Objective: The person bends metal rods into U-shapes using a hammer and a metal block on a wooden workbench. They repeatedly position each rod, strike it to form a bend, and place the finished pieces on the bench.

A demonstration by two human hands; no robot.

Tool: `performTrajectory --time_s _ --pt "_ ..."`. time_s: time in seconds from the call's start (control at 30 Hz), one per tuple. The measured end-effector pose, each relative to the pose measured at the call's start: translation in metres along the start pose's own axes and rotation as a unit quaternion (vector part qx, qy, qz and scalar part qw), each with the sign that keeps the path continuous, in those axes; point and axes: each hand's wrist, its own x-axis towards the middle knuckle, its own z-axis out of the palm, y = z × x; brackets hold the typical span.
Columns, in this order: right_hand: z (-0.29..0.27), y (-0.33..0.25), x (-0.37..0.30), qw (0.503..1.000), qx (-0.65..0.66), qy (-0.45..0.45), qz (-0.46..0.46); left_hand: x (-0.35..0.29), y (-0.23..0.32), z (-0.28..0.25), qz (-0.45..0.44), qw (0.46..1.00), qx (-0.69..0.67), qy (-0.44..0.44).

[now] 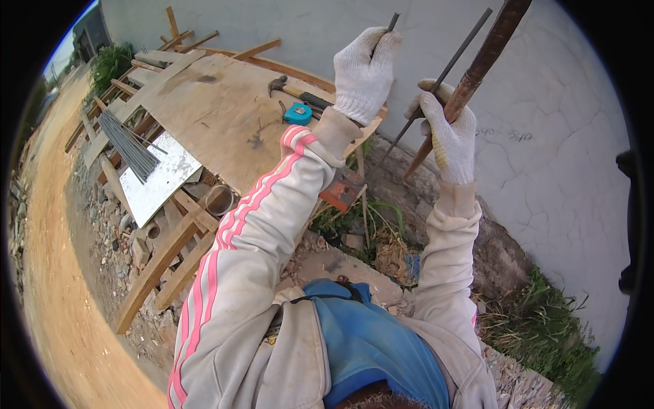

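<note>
Head view: left hand (364,75) pinches a rod end (393,22); right hand (451,133) closes around a metal rod (460,51) and brown bar (487,58), before the wall (558,82). Both seem stiff, best gripped mid-length.

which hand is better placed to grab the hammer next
Likely the left hand: in this view it is nearer the hammer, whose handle points toward its wrist, though it holds a short dark rod end. The right hand is farther off and holds a brown bar.
</note>
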Motion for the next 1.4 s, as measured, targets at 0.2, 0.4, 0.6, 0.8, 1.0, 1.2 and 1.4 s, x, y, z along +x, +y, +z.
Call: performTrajectory --time_s 0.2,0.4,0.6,0.8,1.0,1.2,1.4 --pt "0.007 0.024 -0.002 1.0 -0.011 0.007 0.021 0.002 -0.019 0.0 -0.048 0.998 -0.021 -0.018" --pt "0.0 0.036 -0.006 0.991 -0.108 0.01 0.081 0.01 -0.043 0.007 -0.107 0.98 -0.126 -0.115" --pt "0.004 0.029 -0.023 0.994 -0.104 0.022 0.028 0.027 -0.072 0.022 -0.144 0.961 -0.162 -0.17" --pt "0.017 0.022 -0.03 0.99 -0.118 0.063 0.054 0.034 -0.085 0.031 -0.162 0.962 -0.132 -0.174" --pt "0.013 0.028 -0.032 0.986 -0.159 0.023 -0.047 0.038 -0.083 0.025 -0.143 0.974 -0.105 -0.141" --pt "0.003 0.033 -0.004 0.994 -0.044 0.053 0.086 0.017 -0.07 -0.004 -0.202 0.942 -0.181 -0.2" --pt "-0.02 0.017 0.015 0.991 -0.005 0.1 0.089 -0.047 -0.069 -0.046 -0.239 0.934 -0.041 -0.261"
